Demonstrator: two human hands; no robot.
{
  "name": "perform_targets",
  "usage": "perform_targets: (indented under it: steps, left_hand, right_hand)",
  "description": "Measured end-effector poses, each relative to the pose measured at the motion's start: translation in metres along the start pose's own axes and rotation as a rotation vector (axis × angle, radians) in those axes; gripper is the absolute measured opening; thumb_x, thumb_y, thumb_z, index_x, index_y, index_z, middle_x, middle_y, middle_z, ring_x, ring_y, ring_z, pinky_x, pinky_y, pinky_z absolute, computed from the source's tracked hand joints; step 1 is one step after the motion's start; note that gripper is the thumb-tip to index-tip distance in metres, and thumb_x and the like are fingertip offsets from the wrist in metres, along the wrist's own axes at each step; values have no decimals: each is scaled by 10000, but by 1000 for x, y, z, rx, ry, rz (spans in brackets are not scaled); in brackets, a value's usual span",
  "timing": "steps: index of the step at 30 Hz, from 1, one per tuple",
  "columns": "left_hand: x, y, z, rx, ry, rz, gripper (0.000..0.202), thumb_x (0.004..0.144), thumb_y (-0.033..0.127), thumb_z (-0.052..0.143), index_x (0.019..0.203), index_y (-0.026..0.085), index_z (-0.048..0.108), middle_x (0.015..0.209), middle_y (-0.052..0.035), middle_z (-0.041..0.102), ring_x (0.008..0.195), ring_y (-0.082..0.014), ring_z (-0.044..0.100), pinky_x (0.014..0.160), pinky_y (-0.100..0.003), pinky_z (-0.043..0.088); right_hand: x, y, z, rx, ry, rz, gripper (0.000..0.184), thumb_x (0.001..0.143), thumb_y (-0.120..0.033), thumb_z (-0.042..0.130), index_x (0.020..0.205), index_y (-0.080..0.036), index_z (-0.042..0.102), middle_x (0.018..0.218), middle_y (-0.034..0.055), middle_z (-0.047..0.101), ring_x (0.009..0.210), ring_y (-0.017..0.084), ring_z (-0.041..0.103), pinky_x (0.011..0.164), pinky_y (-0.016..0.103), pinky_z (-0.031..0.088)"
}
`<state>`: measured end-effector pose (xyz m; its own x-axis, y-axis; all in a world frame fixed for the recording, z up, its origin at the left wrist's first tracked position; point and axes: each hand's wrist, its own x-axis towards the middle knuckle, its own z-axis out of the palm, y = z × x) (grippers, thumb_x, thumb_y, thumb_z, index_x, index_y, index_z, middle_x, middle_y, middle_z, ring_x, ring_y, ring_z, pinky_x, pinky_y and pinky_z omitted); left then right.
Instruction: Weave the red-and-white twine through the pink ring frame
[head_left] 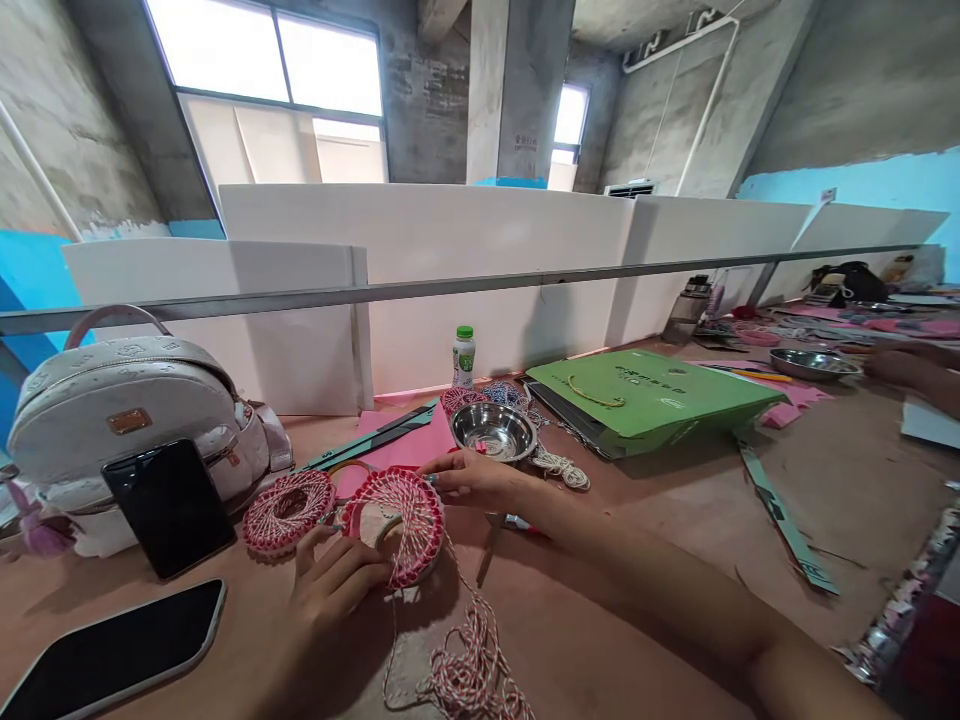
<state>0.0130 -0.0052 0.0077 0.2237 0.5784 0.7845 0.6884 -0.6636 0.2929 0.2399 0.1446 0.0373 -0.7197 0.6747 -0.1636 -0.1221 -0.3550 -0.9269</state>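
A loose tangle of red-and-white twine (469, 680) lies nearest the lens, partly cut off by the bottom edge, with one strand running up to a twine-wrapped ring (409, 510) held near the front of the brown table (637, 560). The left hand (334, 585) curls its fingers over the ring's near rim and grips it. The right hand (469, 478) pinches the far rim with fingertips drawn together; whether the strand also passes between them is hard to make out. The ring's inner core is mostly hidden under the tight striped windings.

Just to its left lies a second wrapped ring (287, 510), flat and round. Behind both are a sheet of pink paper (409, 445) and a shiny steel bowl (493, 430), with a small green-capped bottle (463, 357) near the white partition (450, 260). A dark smartphone (169, 505) leans against a pale quilted backpack (127, 410); another phone (112, 650) lies flat, cropped at the corner. A green paper bag (645, 395) rests well to the right, where another person's hand (900, 365) enters beside a second steel bowl (814, 362).
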Motion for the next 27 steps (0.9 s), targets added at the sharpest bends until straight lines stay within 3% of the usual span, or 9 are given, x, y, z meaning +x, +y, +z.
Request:
perform_targets:
  steps: [8, 14, 18, 21, 24, 27]
  left_hand:
    - [-3, -6, 2, -8, 7, 17, 190, 945, 130, 565, 870, 269, 671, 823, 37, 730, 797, -159, 661, 1058, -416, 303]
    - [-6, -14, 1, 8, -44, 68, 155, 952, 139, 590, 947, 270, 672, 875, 28, 745, 839, -165, 674, 1066, -430, 287]
    - [-5, -14, 1, 12, -51, 60, 159, 929, 125, 594, 932, 264, 670, 861, 21, 736, 825, -169, 670, 1032, -425, 310]
    - [-3, -12, 1, -4, -43, 22, 177, 903, 100, 587, 911, 258, 668, 838, 22, 717, 805, -169, 658, 1025, -429, 302]
    - [-1, -12, 2, -8, -57, 1, 192, 893, 91, 564, 890, 254, 667, 827, 27, 709, 790, -169, 647, 998, -421, 299]
    - [0, -14, 4, 2, -58, -12, 204, 899, 96, 563, 875, 263, 677, 804, 45, 715, 769, -166, 651, 962, -402, 306]
  right_hand:
    - [2, 2, 1, -1, -7, -49, 398, 618, -279, 960, 901, -128, 724, 746, -17, 669, 703, 74, 611, 724, 206, 474]
    - [0, 1, 1, -59, 23, -62, 425, 620, -323, 954, 917, -130, 720, 863, 17, 704, 774, 97, 643, 792, 241, 497]
    - [-3, -3, 5, -369, 85, -256, 333, 759, -351, 857, 984, -150, 715, 909, 29, 698, 822, 126, 634, 799, 267, 498]
    - [-6, -6, 9, -604, 123, -385, 297, 869, -269, 732, 1143, -178, 666, 958, 42, 697, 869, 145, 637, 797, 282, 502]
    - [-12, -10, 14, -807, 113, -460, 361, 911, -173, 619, 1270, -201, 604, 1048, 60, 702, 931, 158, 650, 820, 297, 511]
    - [-21, -15, 24, -953, 86, -474, 380, 934, -176, 576, 1312, -215, 589, 1116, 75, 711, 950, 164, 667, 845, 315, 524]
